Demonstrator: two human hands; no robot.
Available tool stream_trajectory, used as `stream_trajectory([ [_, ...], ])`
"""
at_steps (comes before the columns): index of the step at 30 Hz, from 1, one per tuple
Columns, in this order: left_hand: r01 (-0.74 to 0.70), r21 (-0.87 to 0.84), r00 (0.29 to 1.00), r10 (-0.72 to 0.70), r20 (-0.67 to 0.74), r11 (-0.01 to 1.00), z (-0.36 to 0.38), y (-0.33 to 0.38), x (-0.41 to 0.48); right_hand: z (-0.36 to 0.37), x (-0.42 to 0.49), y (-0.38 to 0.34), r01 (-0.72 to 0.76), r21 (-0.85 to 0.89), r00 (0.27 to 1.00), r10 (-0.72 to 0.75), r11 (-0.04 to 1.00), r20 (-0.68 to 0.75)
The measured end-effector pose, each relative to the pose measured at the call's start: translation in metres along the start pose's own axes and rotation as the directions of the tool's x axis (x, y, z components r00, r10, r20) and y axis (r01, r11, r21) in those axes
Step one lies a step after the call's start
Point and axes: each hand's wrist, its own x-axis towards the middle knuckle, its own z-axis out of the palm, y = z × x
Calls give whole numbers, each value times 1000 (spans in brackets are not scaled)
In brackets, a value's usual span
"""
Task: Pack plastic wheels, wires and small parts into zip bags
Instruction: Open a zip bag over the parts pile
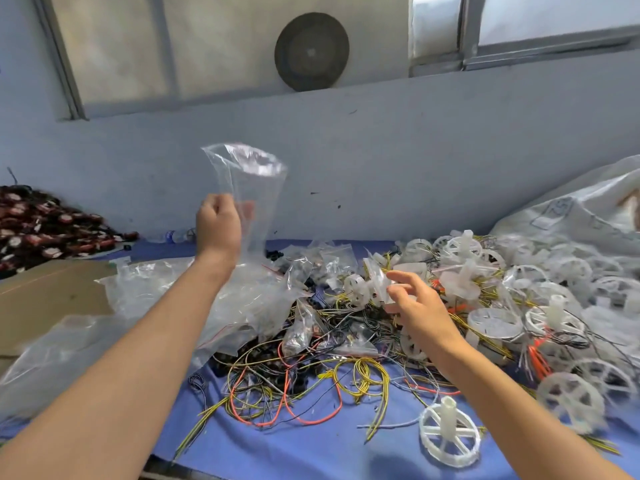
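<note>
Pose: left hand [218,223] raised well above the tabletop [311,452], forearm angled up from lower left, back of the hand to camera. Its fingers [221,202] are clenched round the middle of a clear zip bag [249,181]. The bag stands upright in the air in front of the wall [381,150], mouth up and gaping. It looks empty.

Right hand [420,306] reaches low over the parts pile, palm down. Its fingers [401,276] are spread and slack, gripping nothing I can make out. The tips are right at a white plastic piece; contact unclear.

Room: a bare blue strip runs along the near tabletop edge between the forearms. It is broken by trailing wires [363,375] and a lone wheel [449,434] lying flat with its hub up. The far edge butts the wall. Air around the raised bag is free.

Containers:
- A heap of empty clear bags [249,299] sits under the left forearm.
- Small filled bags [301,330] lie among the wires; contents too small to tell.
- A big white sack [571,209] slumps on the right, and white wheels [519,282] are piled against it, tangled with yellow, orange and black wires.

Left side: flat cardboard [45,296], and beyond it a heap of dark round items [38,230].
</note>
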Motion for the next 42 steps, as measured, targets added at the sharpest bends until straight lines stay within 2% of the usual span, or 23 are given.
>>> stream_trajectory([
  [1, 78, -216, 996, -68, 51, 973, 10, 14, -9, 0, 0, -5, -85, 126, 996, 83, 988, 22],
  [2, 163, -359, 985, -133, 107, 919, 19, 23, -21, -1, -1, -9, -188, 249, 982, 175, 950, 74],
  [4, 321, -530, 945, -230, 232, 784, 37, 29, -55, -1, -5, -15, -362, 454, 931, 290, 814, 223],
  [7, 531, -621, 845, -306, 438, 577, 65, 17, -116, -2, -13, -7, -453, 617, 890, 282, 643, 359],
  [9, 612, -625, 789, -327, 520, 484, 81, 4, -154, -7, -14, 2, -388, 708, 921, 239, 590, 306],
  [11, 651, -623, 759, -368, 537, 433, 92, -9, -176, -18, -13, 14, -269, 742, 956, 265, 614, 126],
  [13, 684, -600, 730, -410, 548, 416, 98, -21, -177, -34, -13, 27, -200, 709, 955, 297, 676, -14],
  [15, 687, -575, 726, -430, 536, 444, 100, -31, -168, -47, -15, 43, -195, 664, 954, 296, 722, -41],
  [17, 652, -540, 757, -418, 502, 532, 102, -40, -160, -58, -18, 56, -218, 604, 958, 287, 766, -18],
  [19, 627, -501, 767, -364, 528, 596, 106, -46, -159, -67, -17, 60, -235, 608, 956, 294, 759, 2],
  [20, 637, -498, 749, -319, 581, 589, 106, -49, -160, -71, -16, 59, -231, 633, 955, 296, 739, 3],
  [21, 662, -507, 719, -276, 638, 551, 107, -53, -161, -77, -14, 58, -218, 660, 955, 296, 719, -6],
  [24, 768, -569, 637, -267, 723, 293, 102, -64, -152, -96, -7, 56, -177, 685, 946, 315, 706, -80],
  [25, 780, -578, 626, -281, 728, 241, 100, -69, -147, -103, -5, 57, -167, 666, 942, 317, 727, -110],
  [26, 787, -573, 617, -294, 730, 229, 96, -72, -142, -109, -4, 59, -163, 640, 942, 311, 751, -126],
  [27, 798, -545, 602, -302, 739, 256, 93, -74, -139, -114, -3, 60, -166, 619, 942, 309, 767, -130],
  [28, 809, -491, 581, -307, 754, 324, 92, -75, -138, -119, -2, 62, -172, 604, 942, 309, 778, -130],
  [29, 801, -413, 563, -314, 764, 432, 92, -74, -139, -122, -1, 61, -178, 591, 944, 307, 787, -125],
  [31, 700, -223, 546, -306, 780, 679, 97, -73, -147, -125, 3, 63, -200, 563, 944, 312, 802, -109],
  [33, 562, -124, 588, -290, 755, 818, 102, -74, -152, -127, 6, 62, -216, 510, 936, 324, 833, -134],
  [36, 432, -105, 683, -248, 687, 896, 101, -79, -151, -130, 15, 62, -245, 475, 892, 388, 845, -231],
  [39, 334, -98, 638, -148, 756, 937, 96, -80, -152, -128, 20, 59, -202, 440, 867, 369, 875, -335],
  [42, 214, -145, 697, -47, 715, 966, 95, -76, -154, -126, 18, 60, -122, 336, 826, 283, 934, -487],
])
